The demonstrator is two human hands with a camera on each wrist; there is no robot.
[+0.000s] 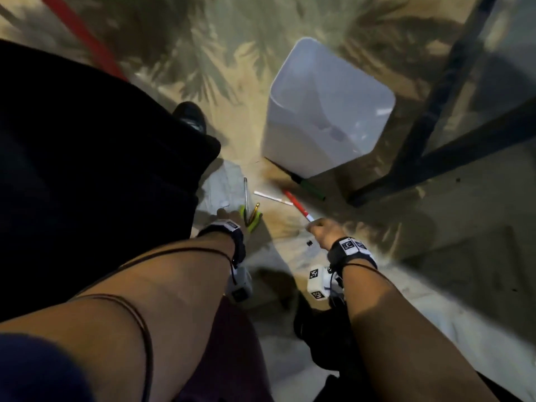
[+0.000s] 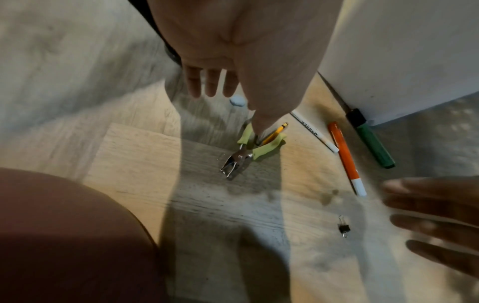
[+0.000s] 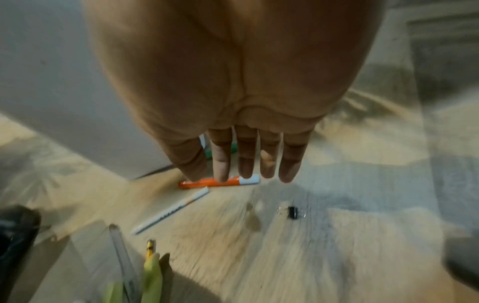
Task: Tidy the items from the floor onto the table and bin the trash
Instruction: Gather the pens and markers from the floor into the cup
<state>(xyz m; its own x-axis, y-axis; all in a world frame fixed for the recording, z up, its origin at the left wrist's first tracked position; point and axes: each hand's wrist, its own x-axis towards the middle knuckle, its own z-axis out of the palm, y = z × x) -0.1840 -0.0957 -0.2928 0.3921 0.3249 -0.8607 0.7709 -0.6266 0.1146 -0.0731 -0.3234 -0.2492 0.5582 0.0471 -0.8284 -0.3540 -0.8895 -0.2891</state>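
**Kid:** What are you doing down there?

**Me:** Picking up. My right hand (image 3: pixel 233 102) is reaching for the orange marker (image 3: pixel 220 182). My fingers (image 3: pixel 221 164) are straight and spread a little, and the tips are right at it. I'm holding nothing yet.

**Kid:** And the other hand?

**Me:** My left hand (image 2: pixel 241 51) is wide too. My thumb points down at the hole punch (image 2: pixel 246 151) with the green handles. A yellow pencil (image 2: pixel 274 132) lies between those handles.

**Kid:** What comes next?

**Me:** I think I need to curl my right fingers round the marker and lift it. It's thin and round, so it could roll away if I only poke it.

**Kid:** What does it look like?

**Me:** Long and orange, with a white end. The white end points at my right hand. It lies flat on the wood floor (image 2: pixel 142 155).

**Kid:** What's near it?

**Me:** A thin white marker (image 2: pixel 314 131) lies just beside it, on the side of my left hand. A green marker (image 2: pixel 372 141) lies past it, against the white bin (image 1: pixel 327 111). A tiny black clip (image 3: pixel 293 212) sits close to my right hand.

**Kid:** Is there much left?

**Me:** Yes, I think so. All these things are on the floor. Crumpled paper (image 1: pixel 223 187) lies past my left hand. That looks like trash for the bin.
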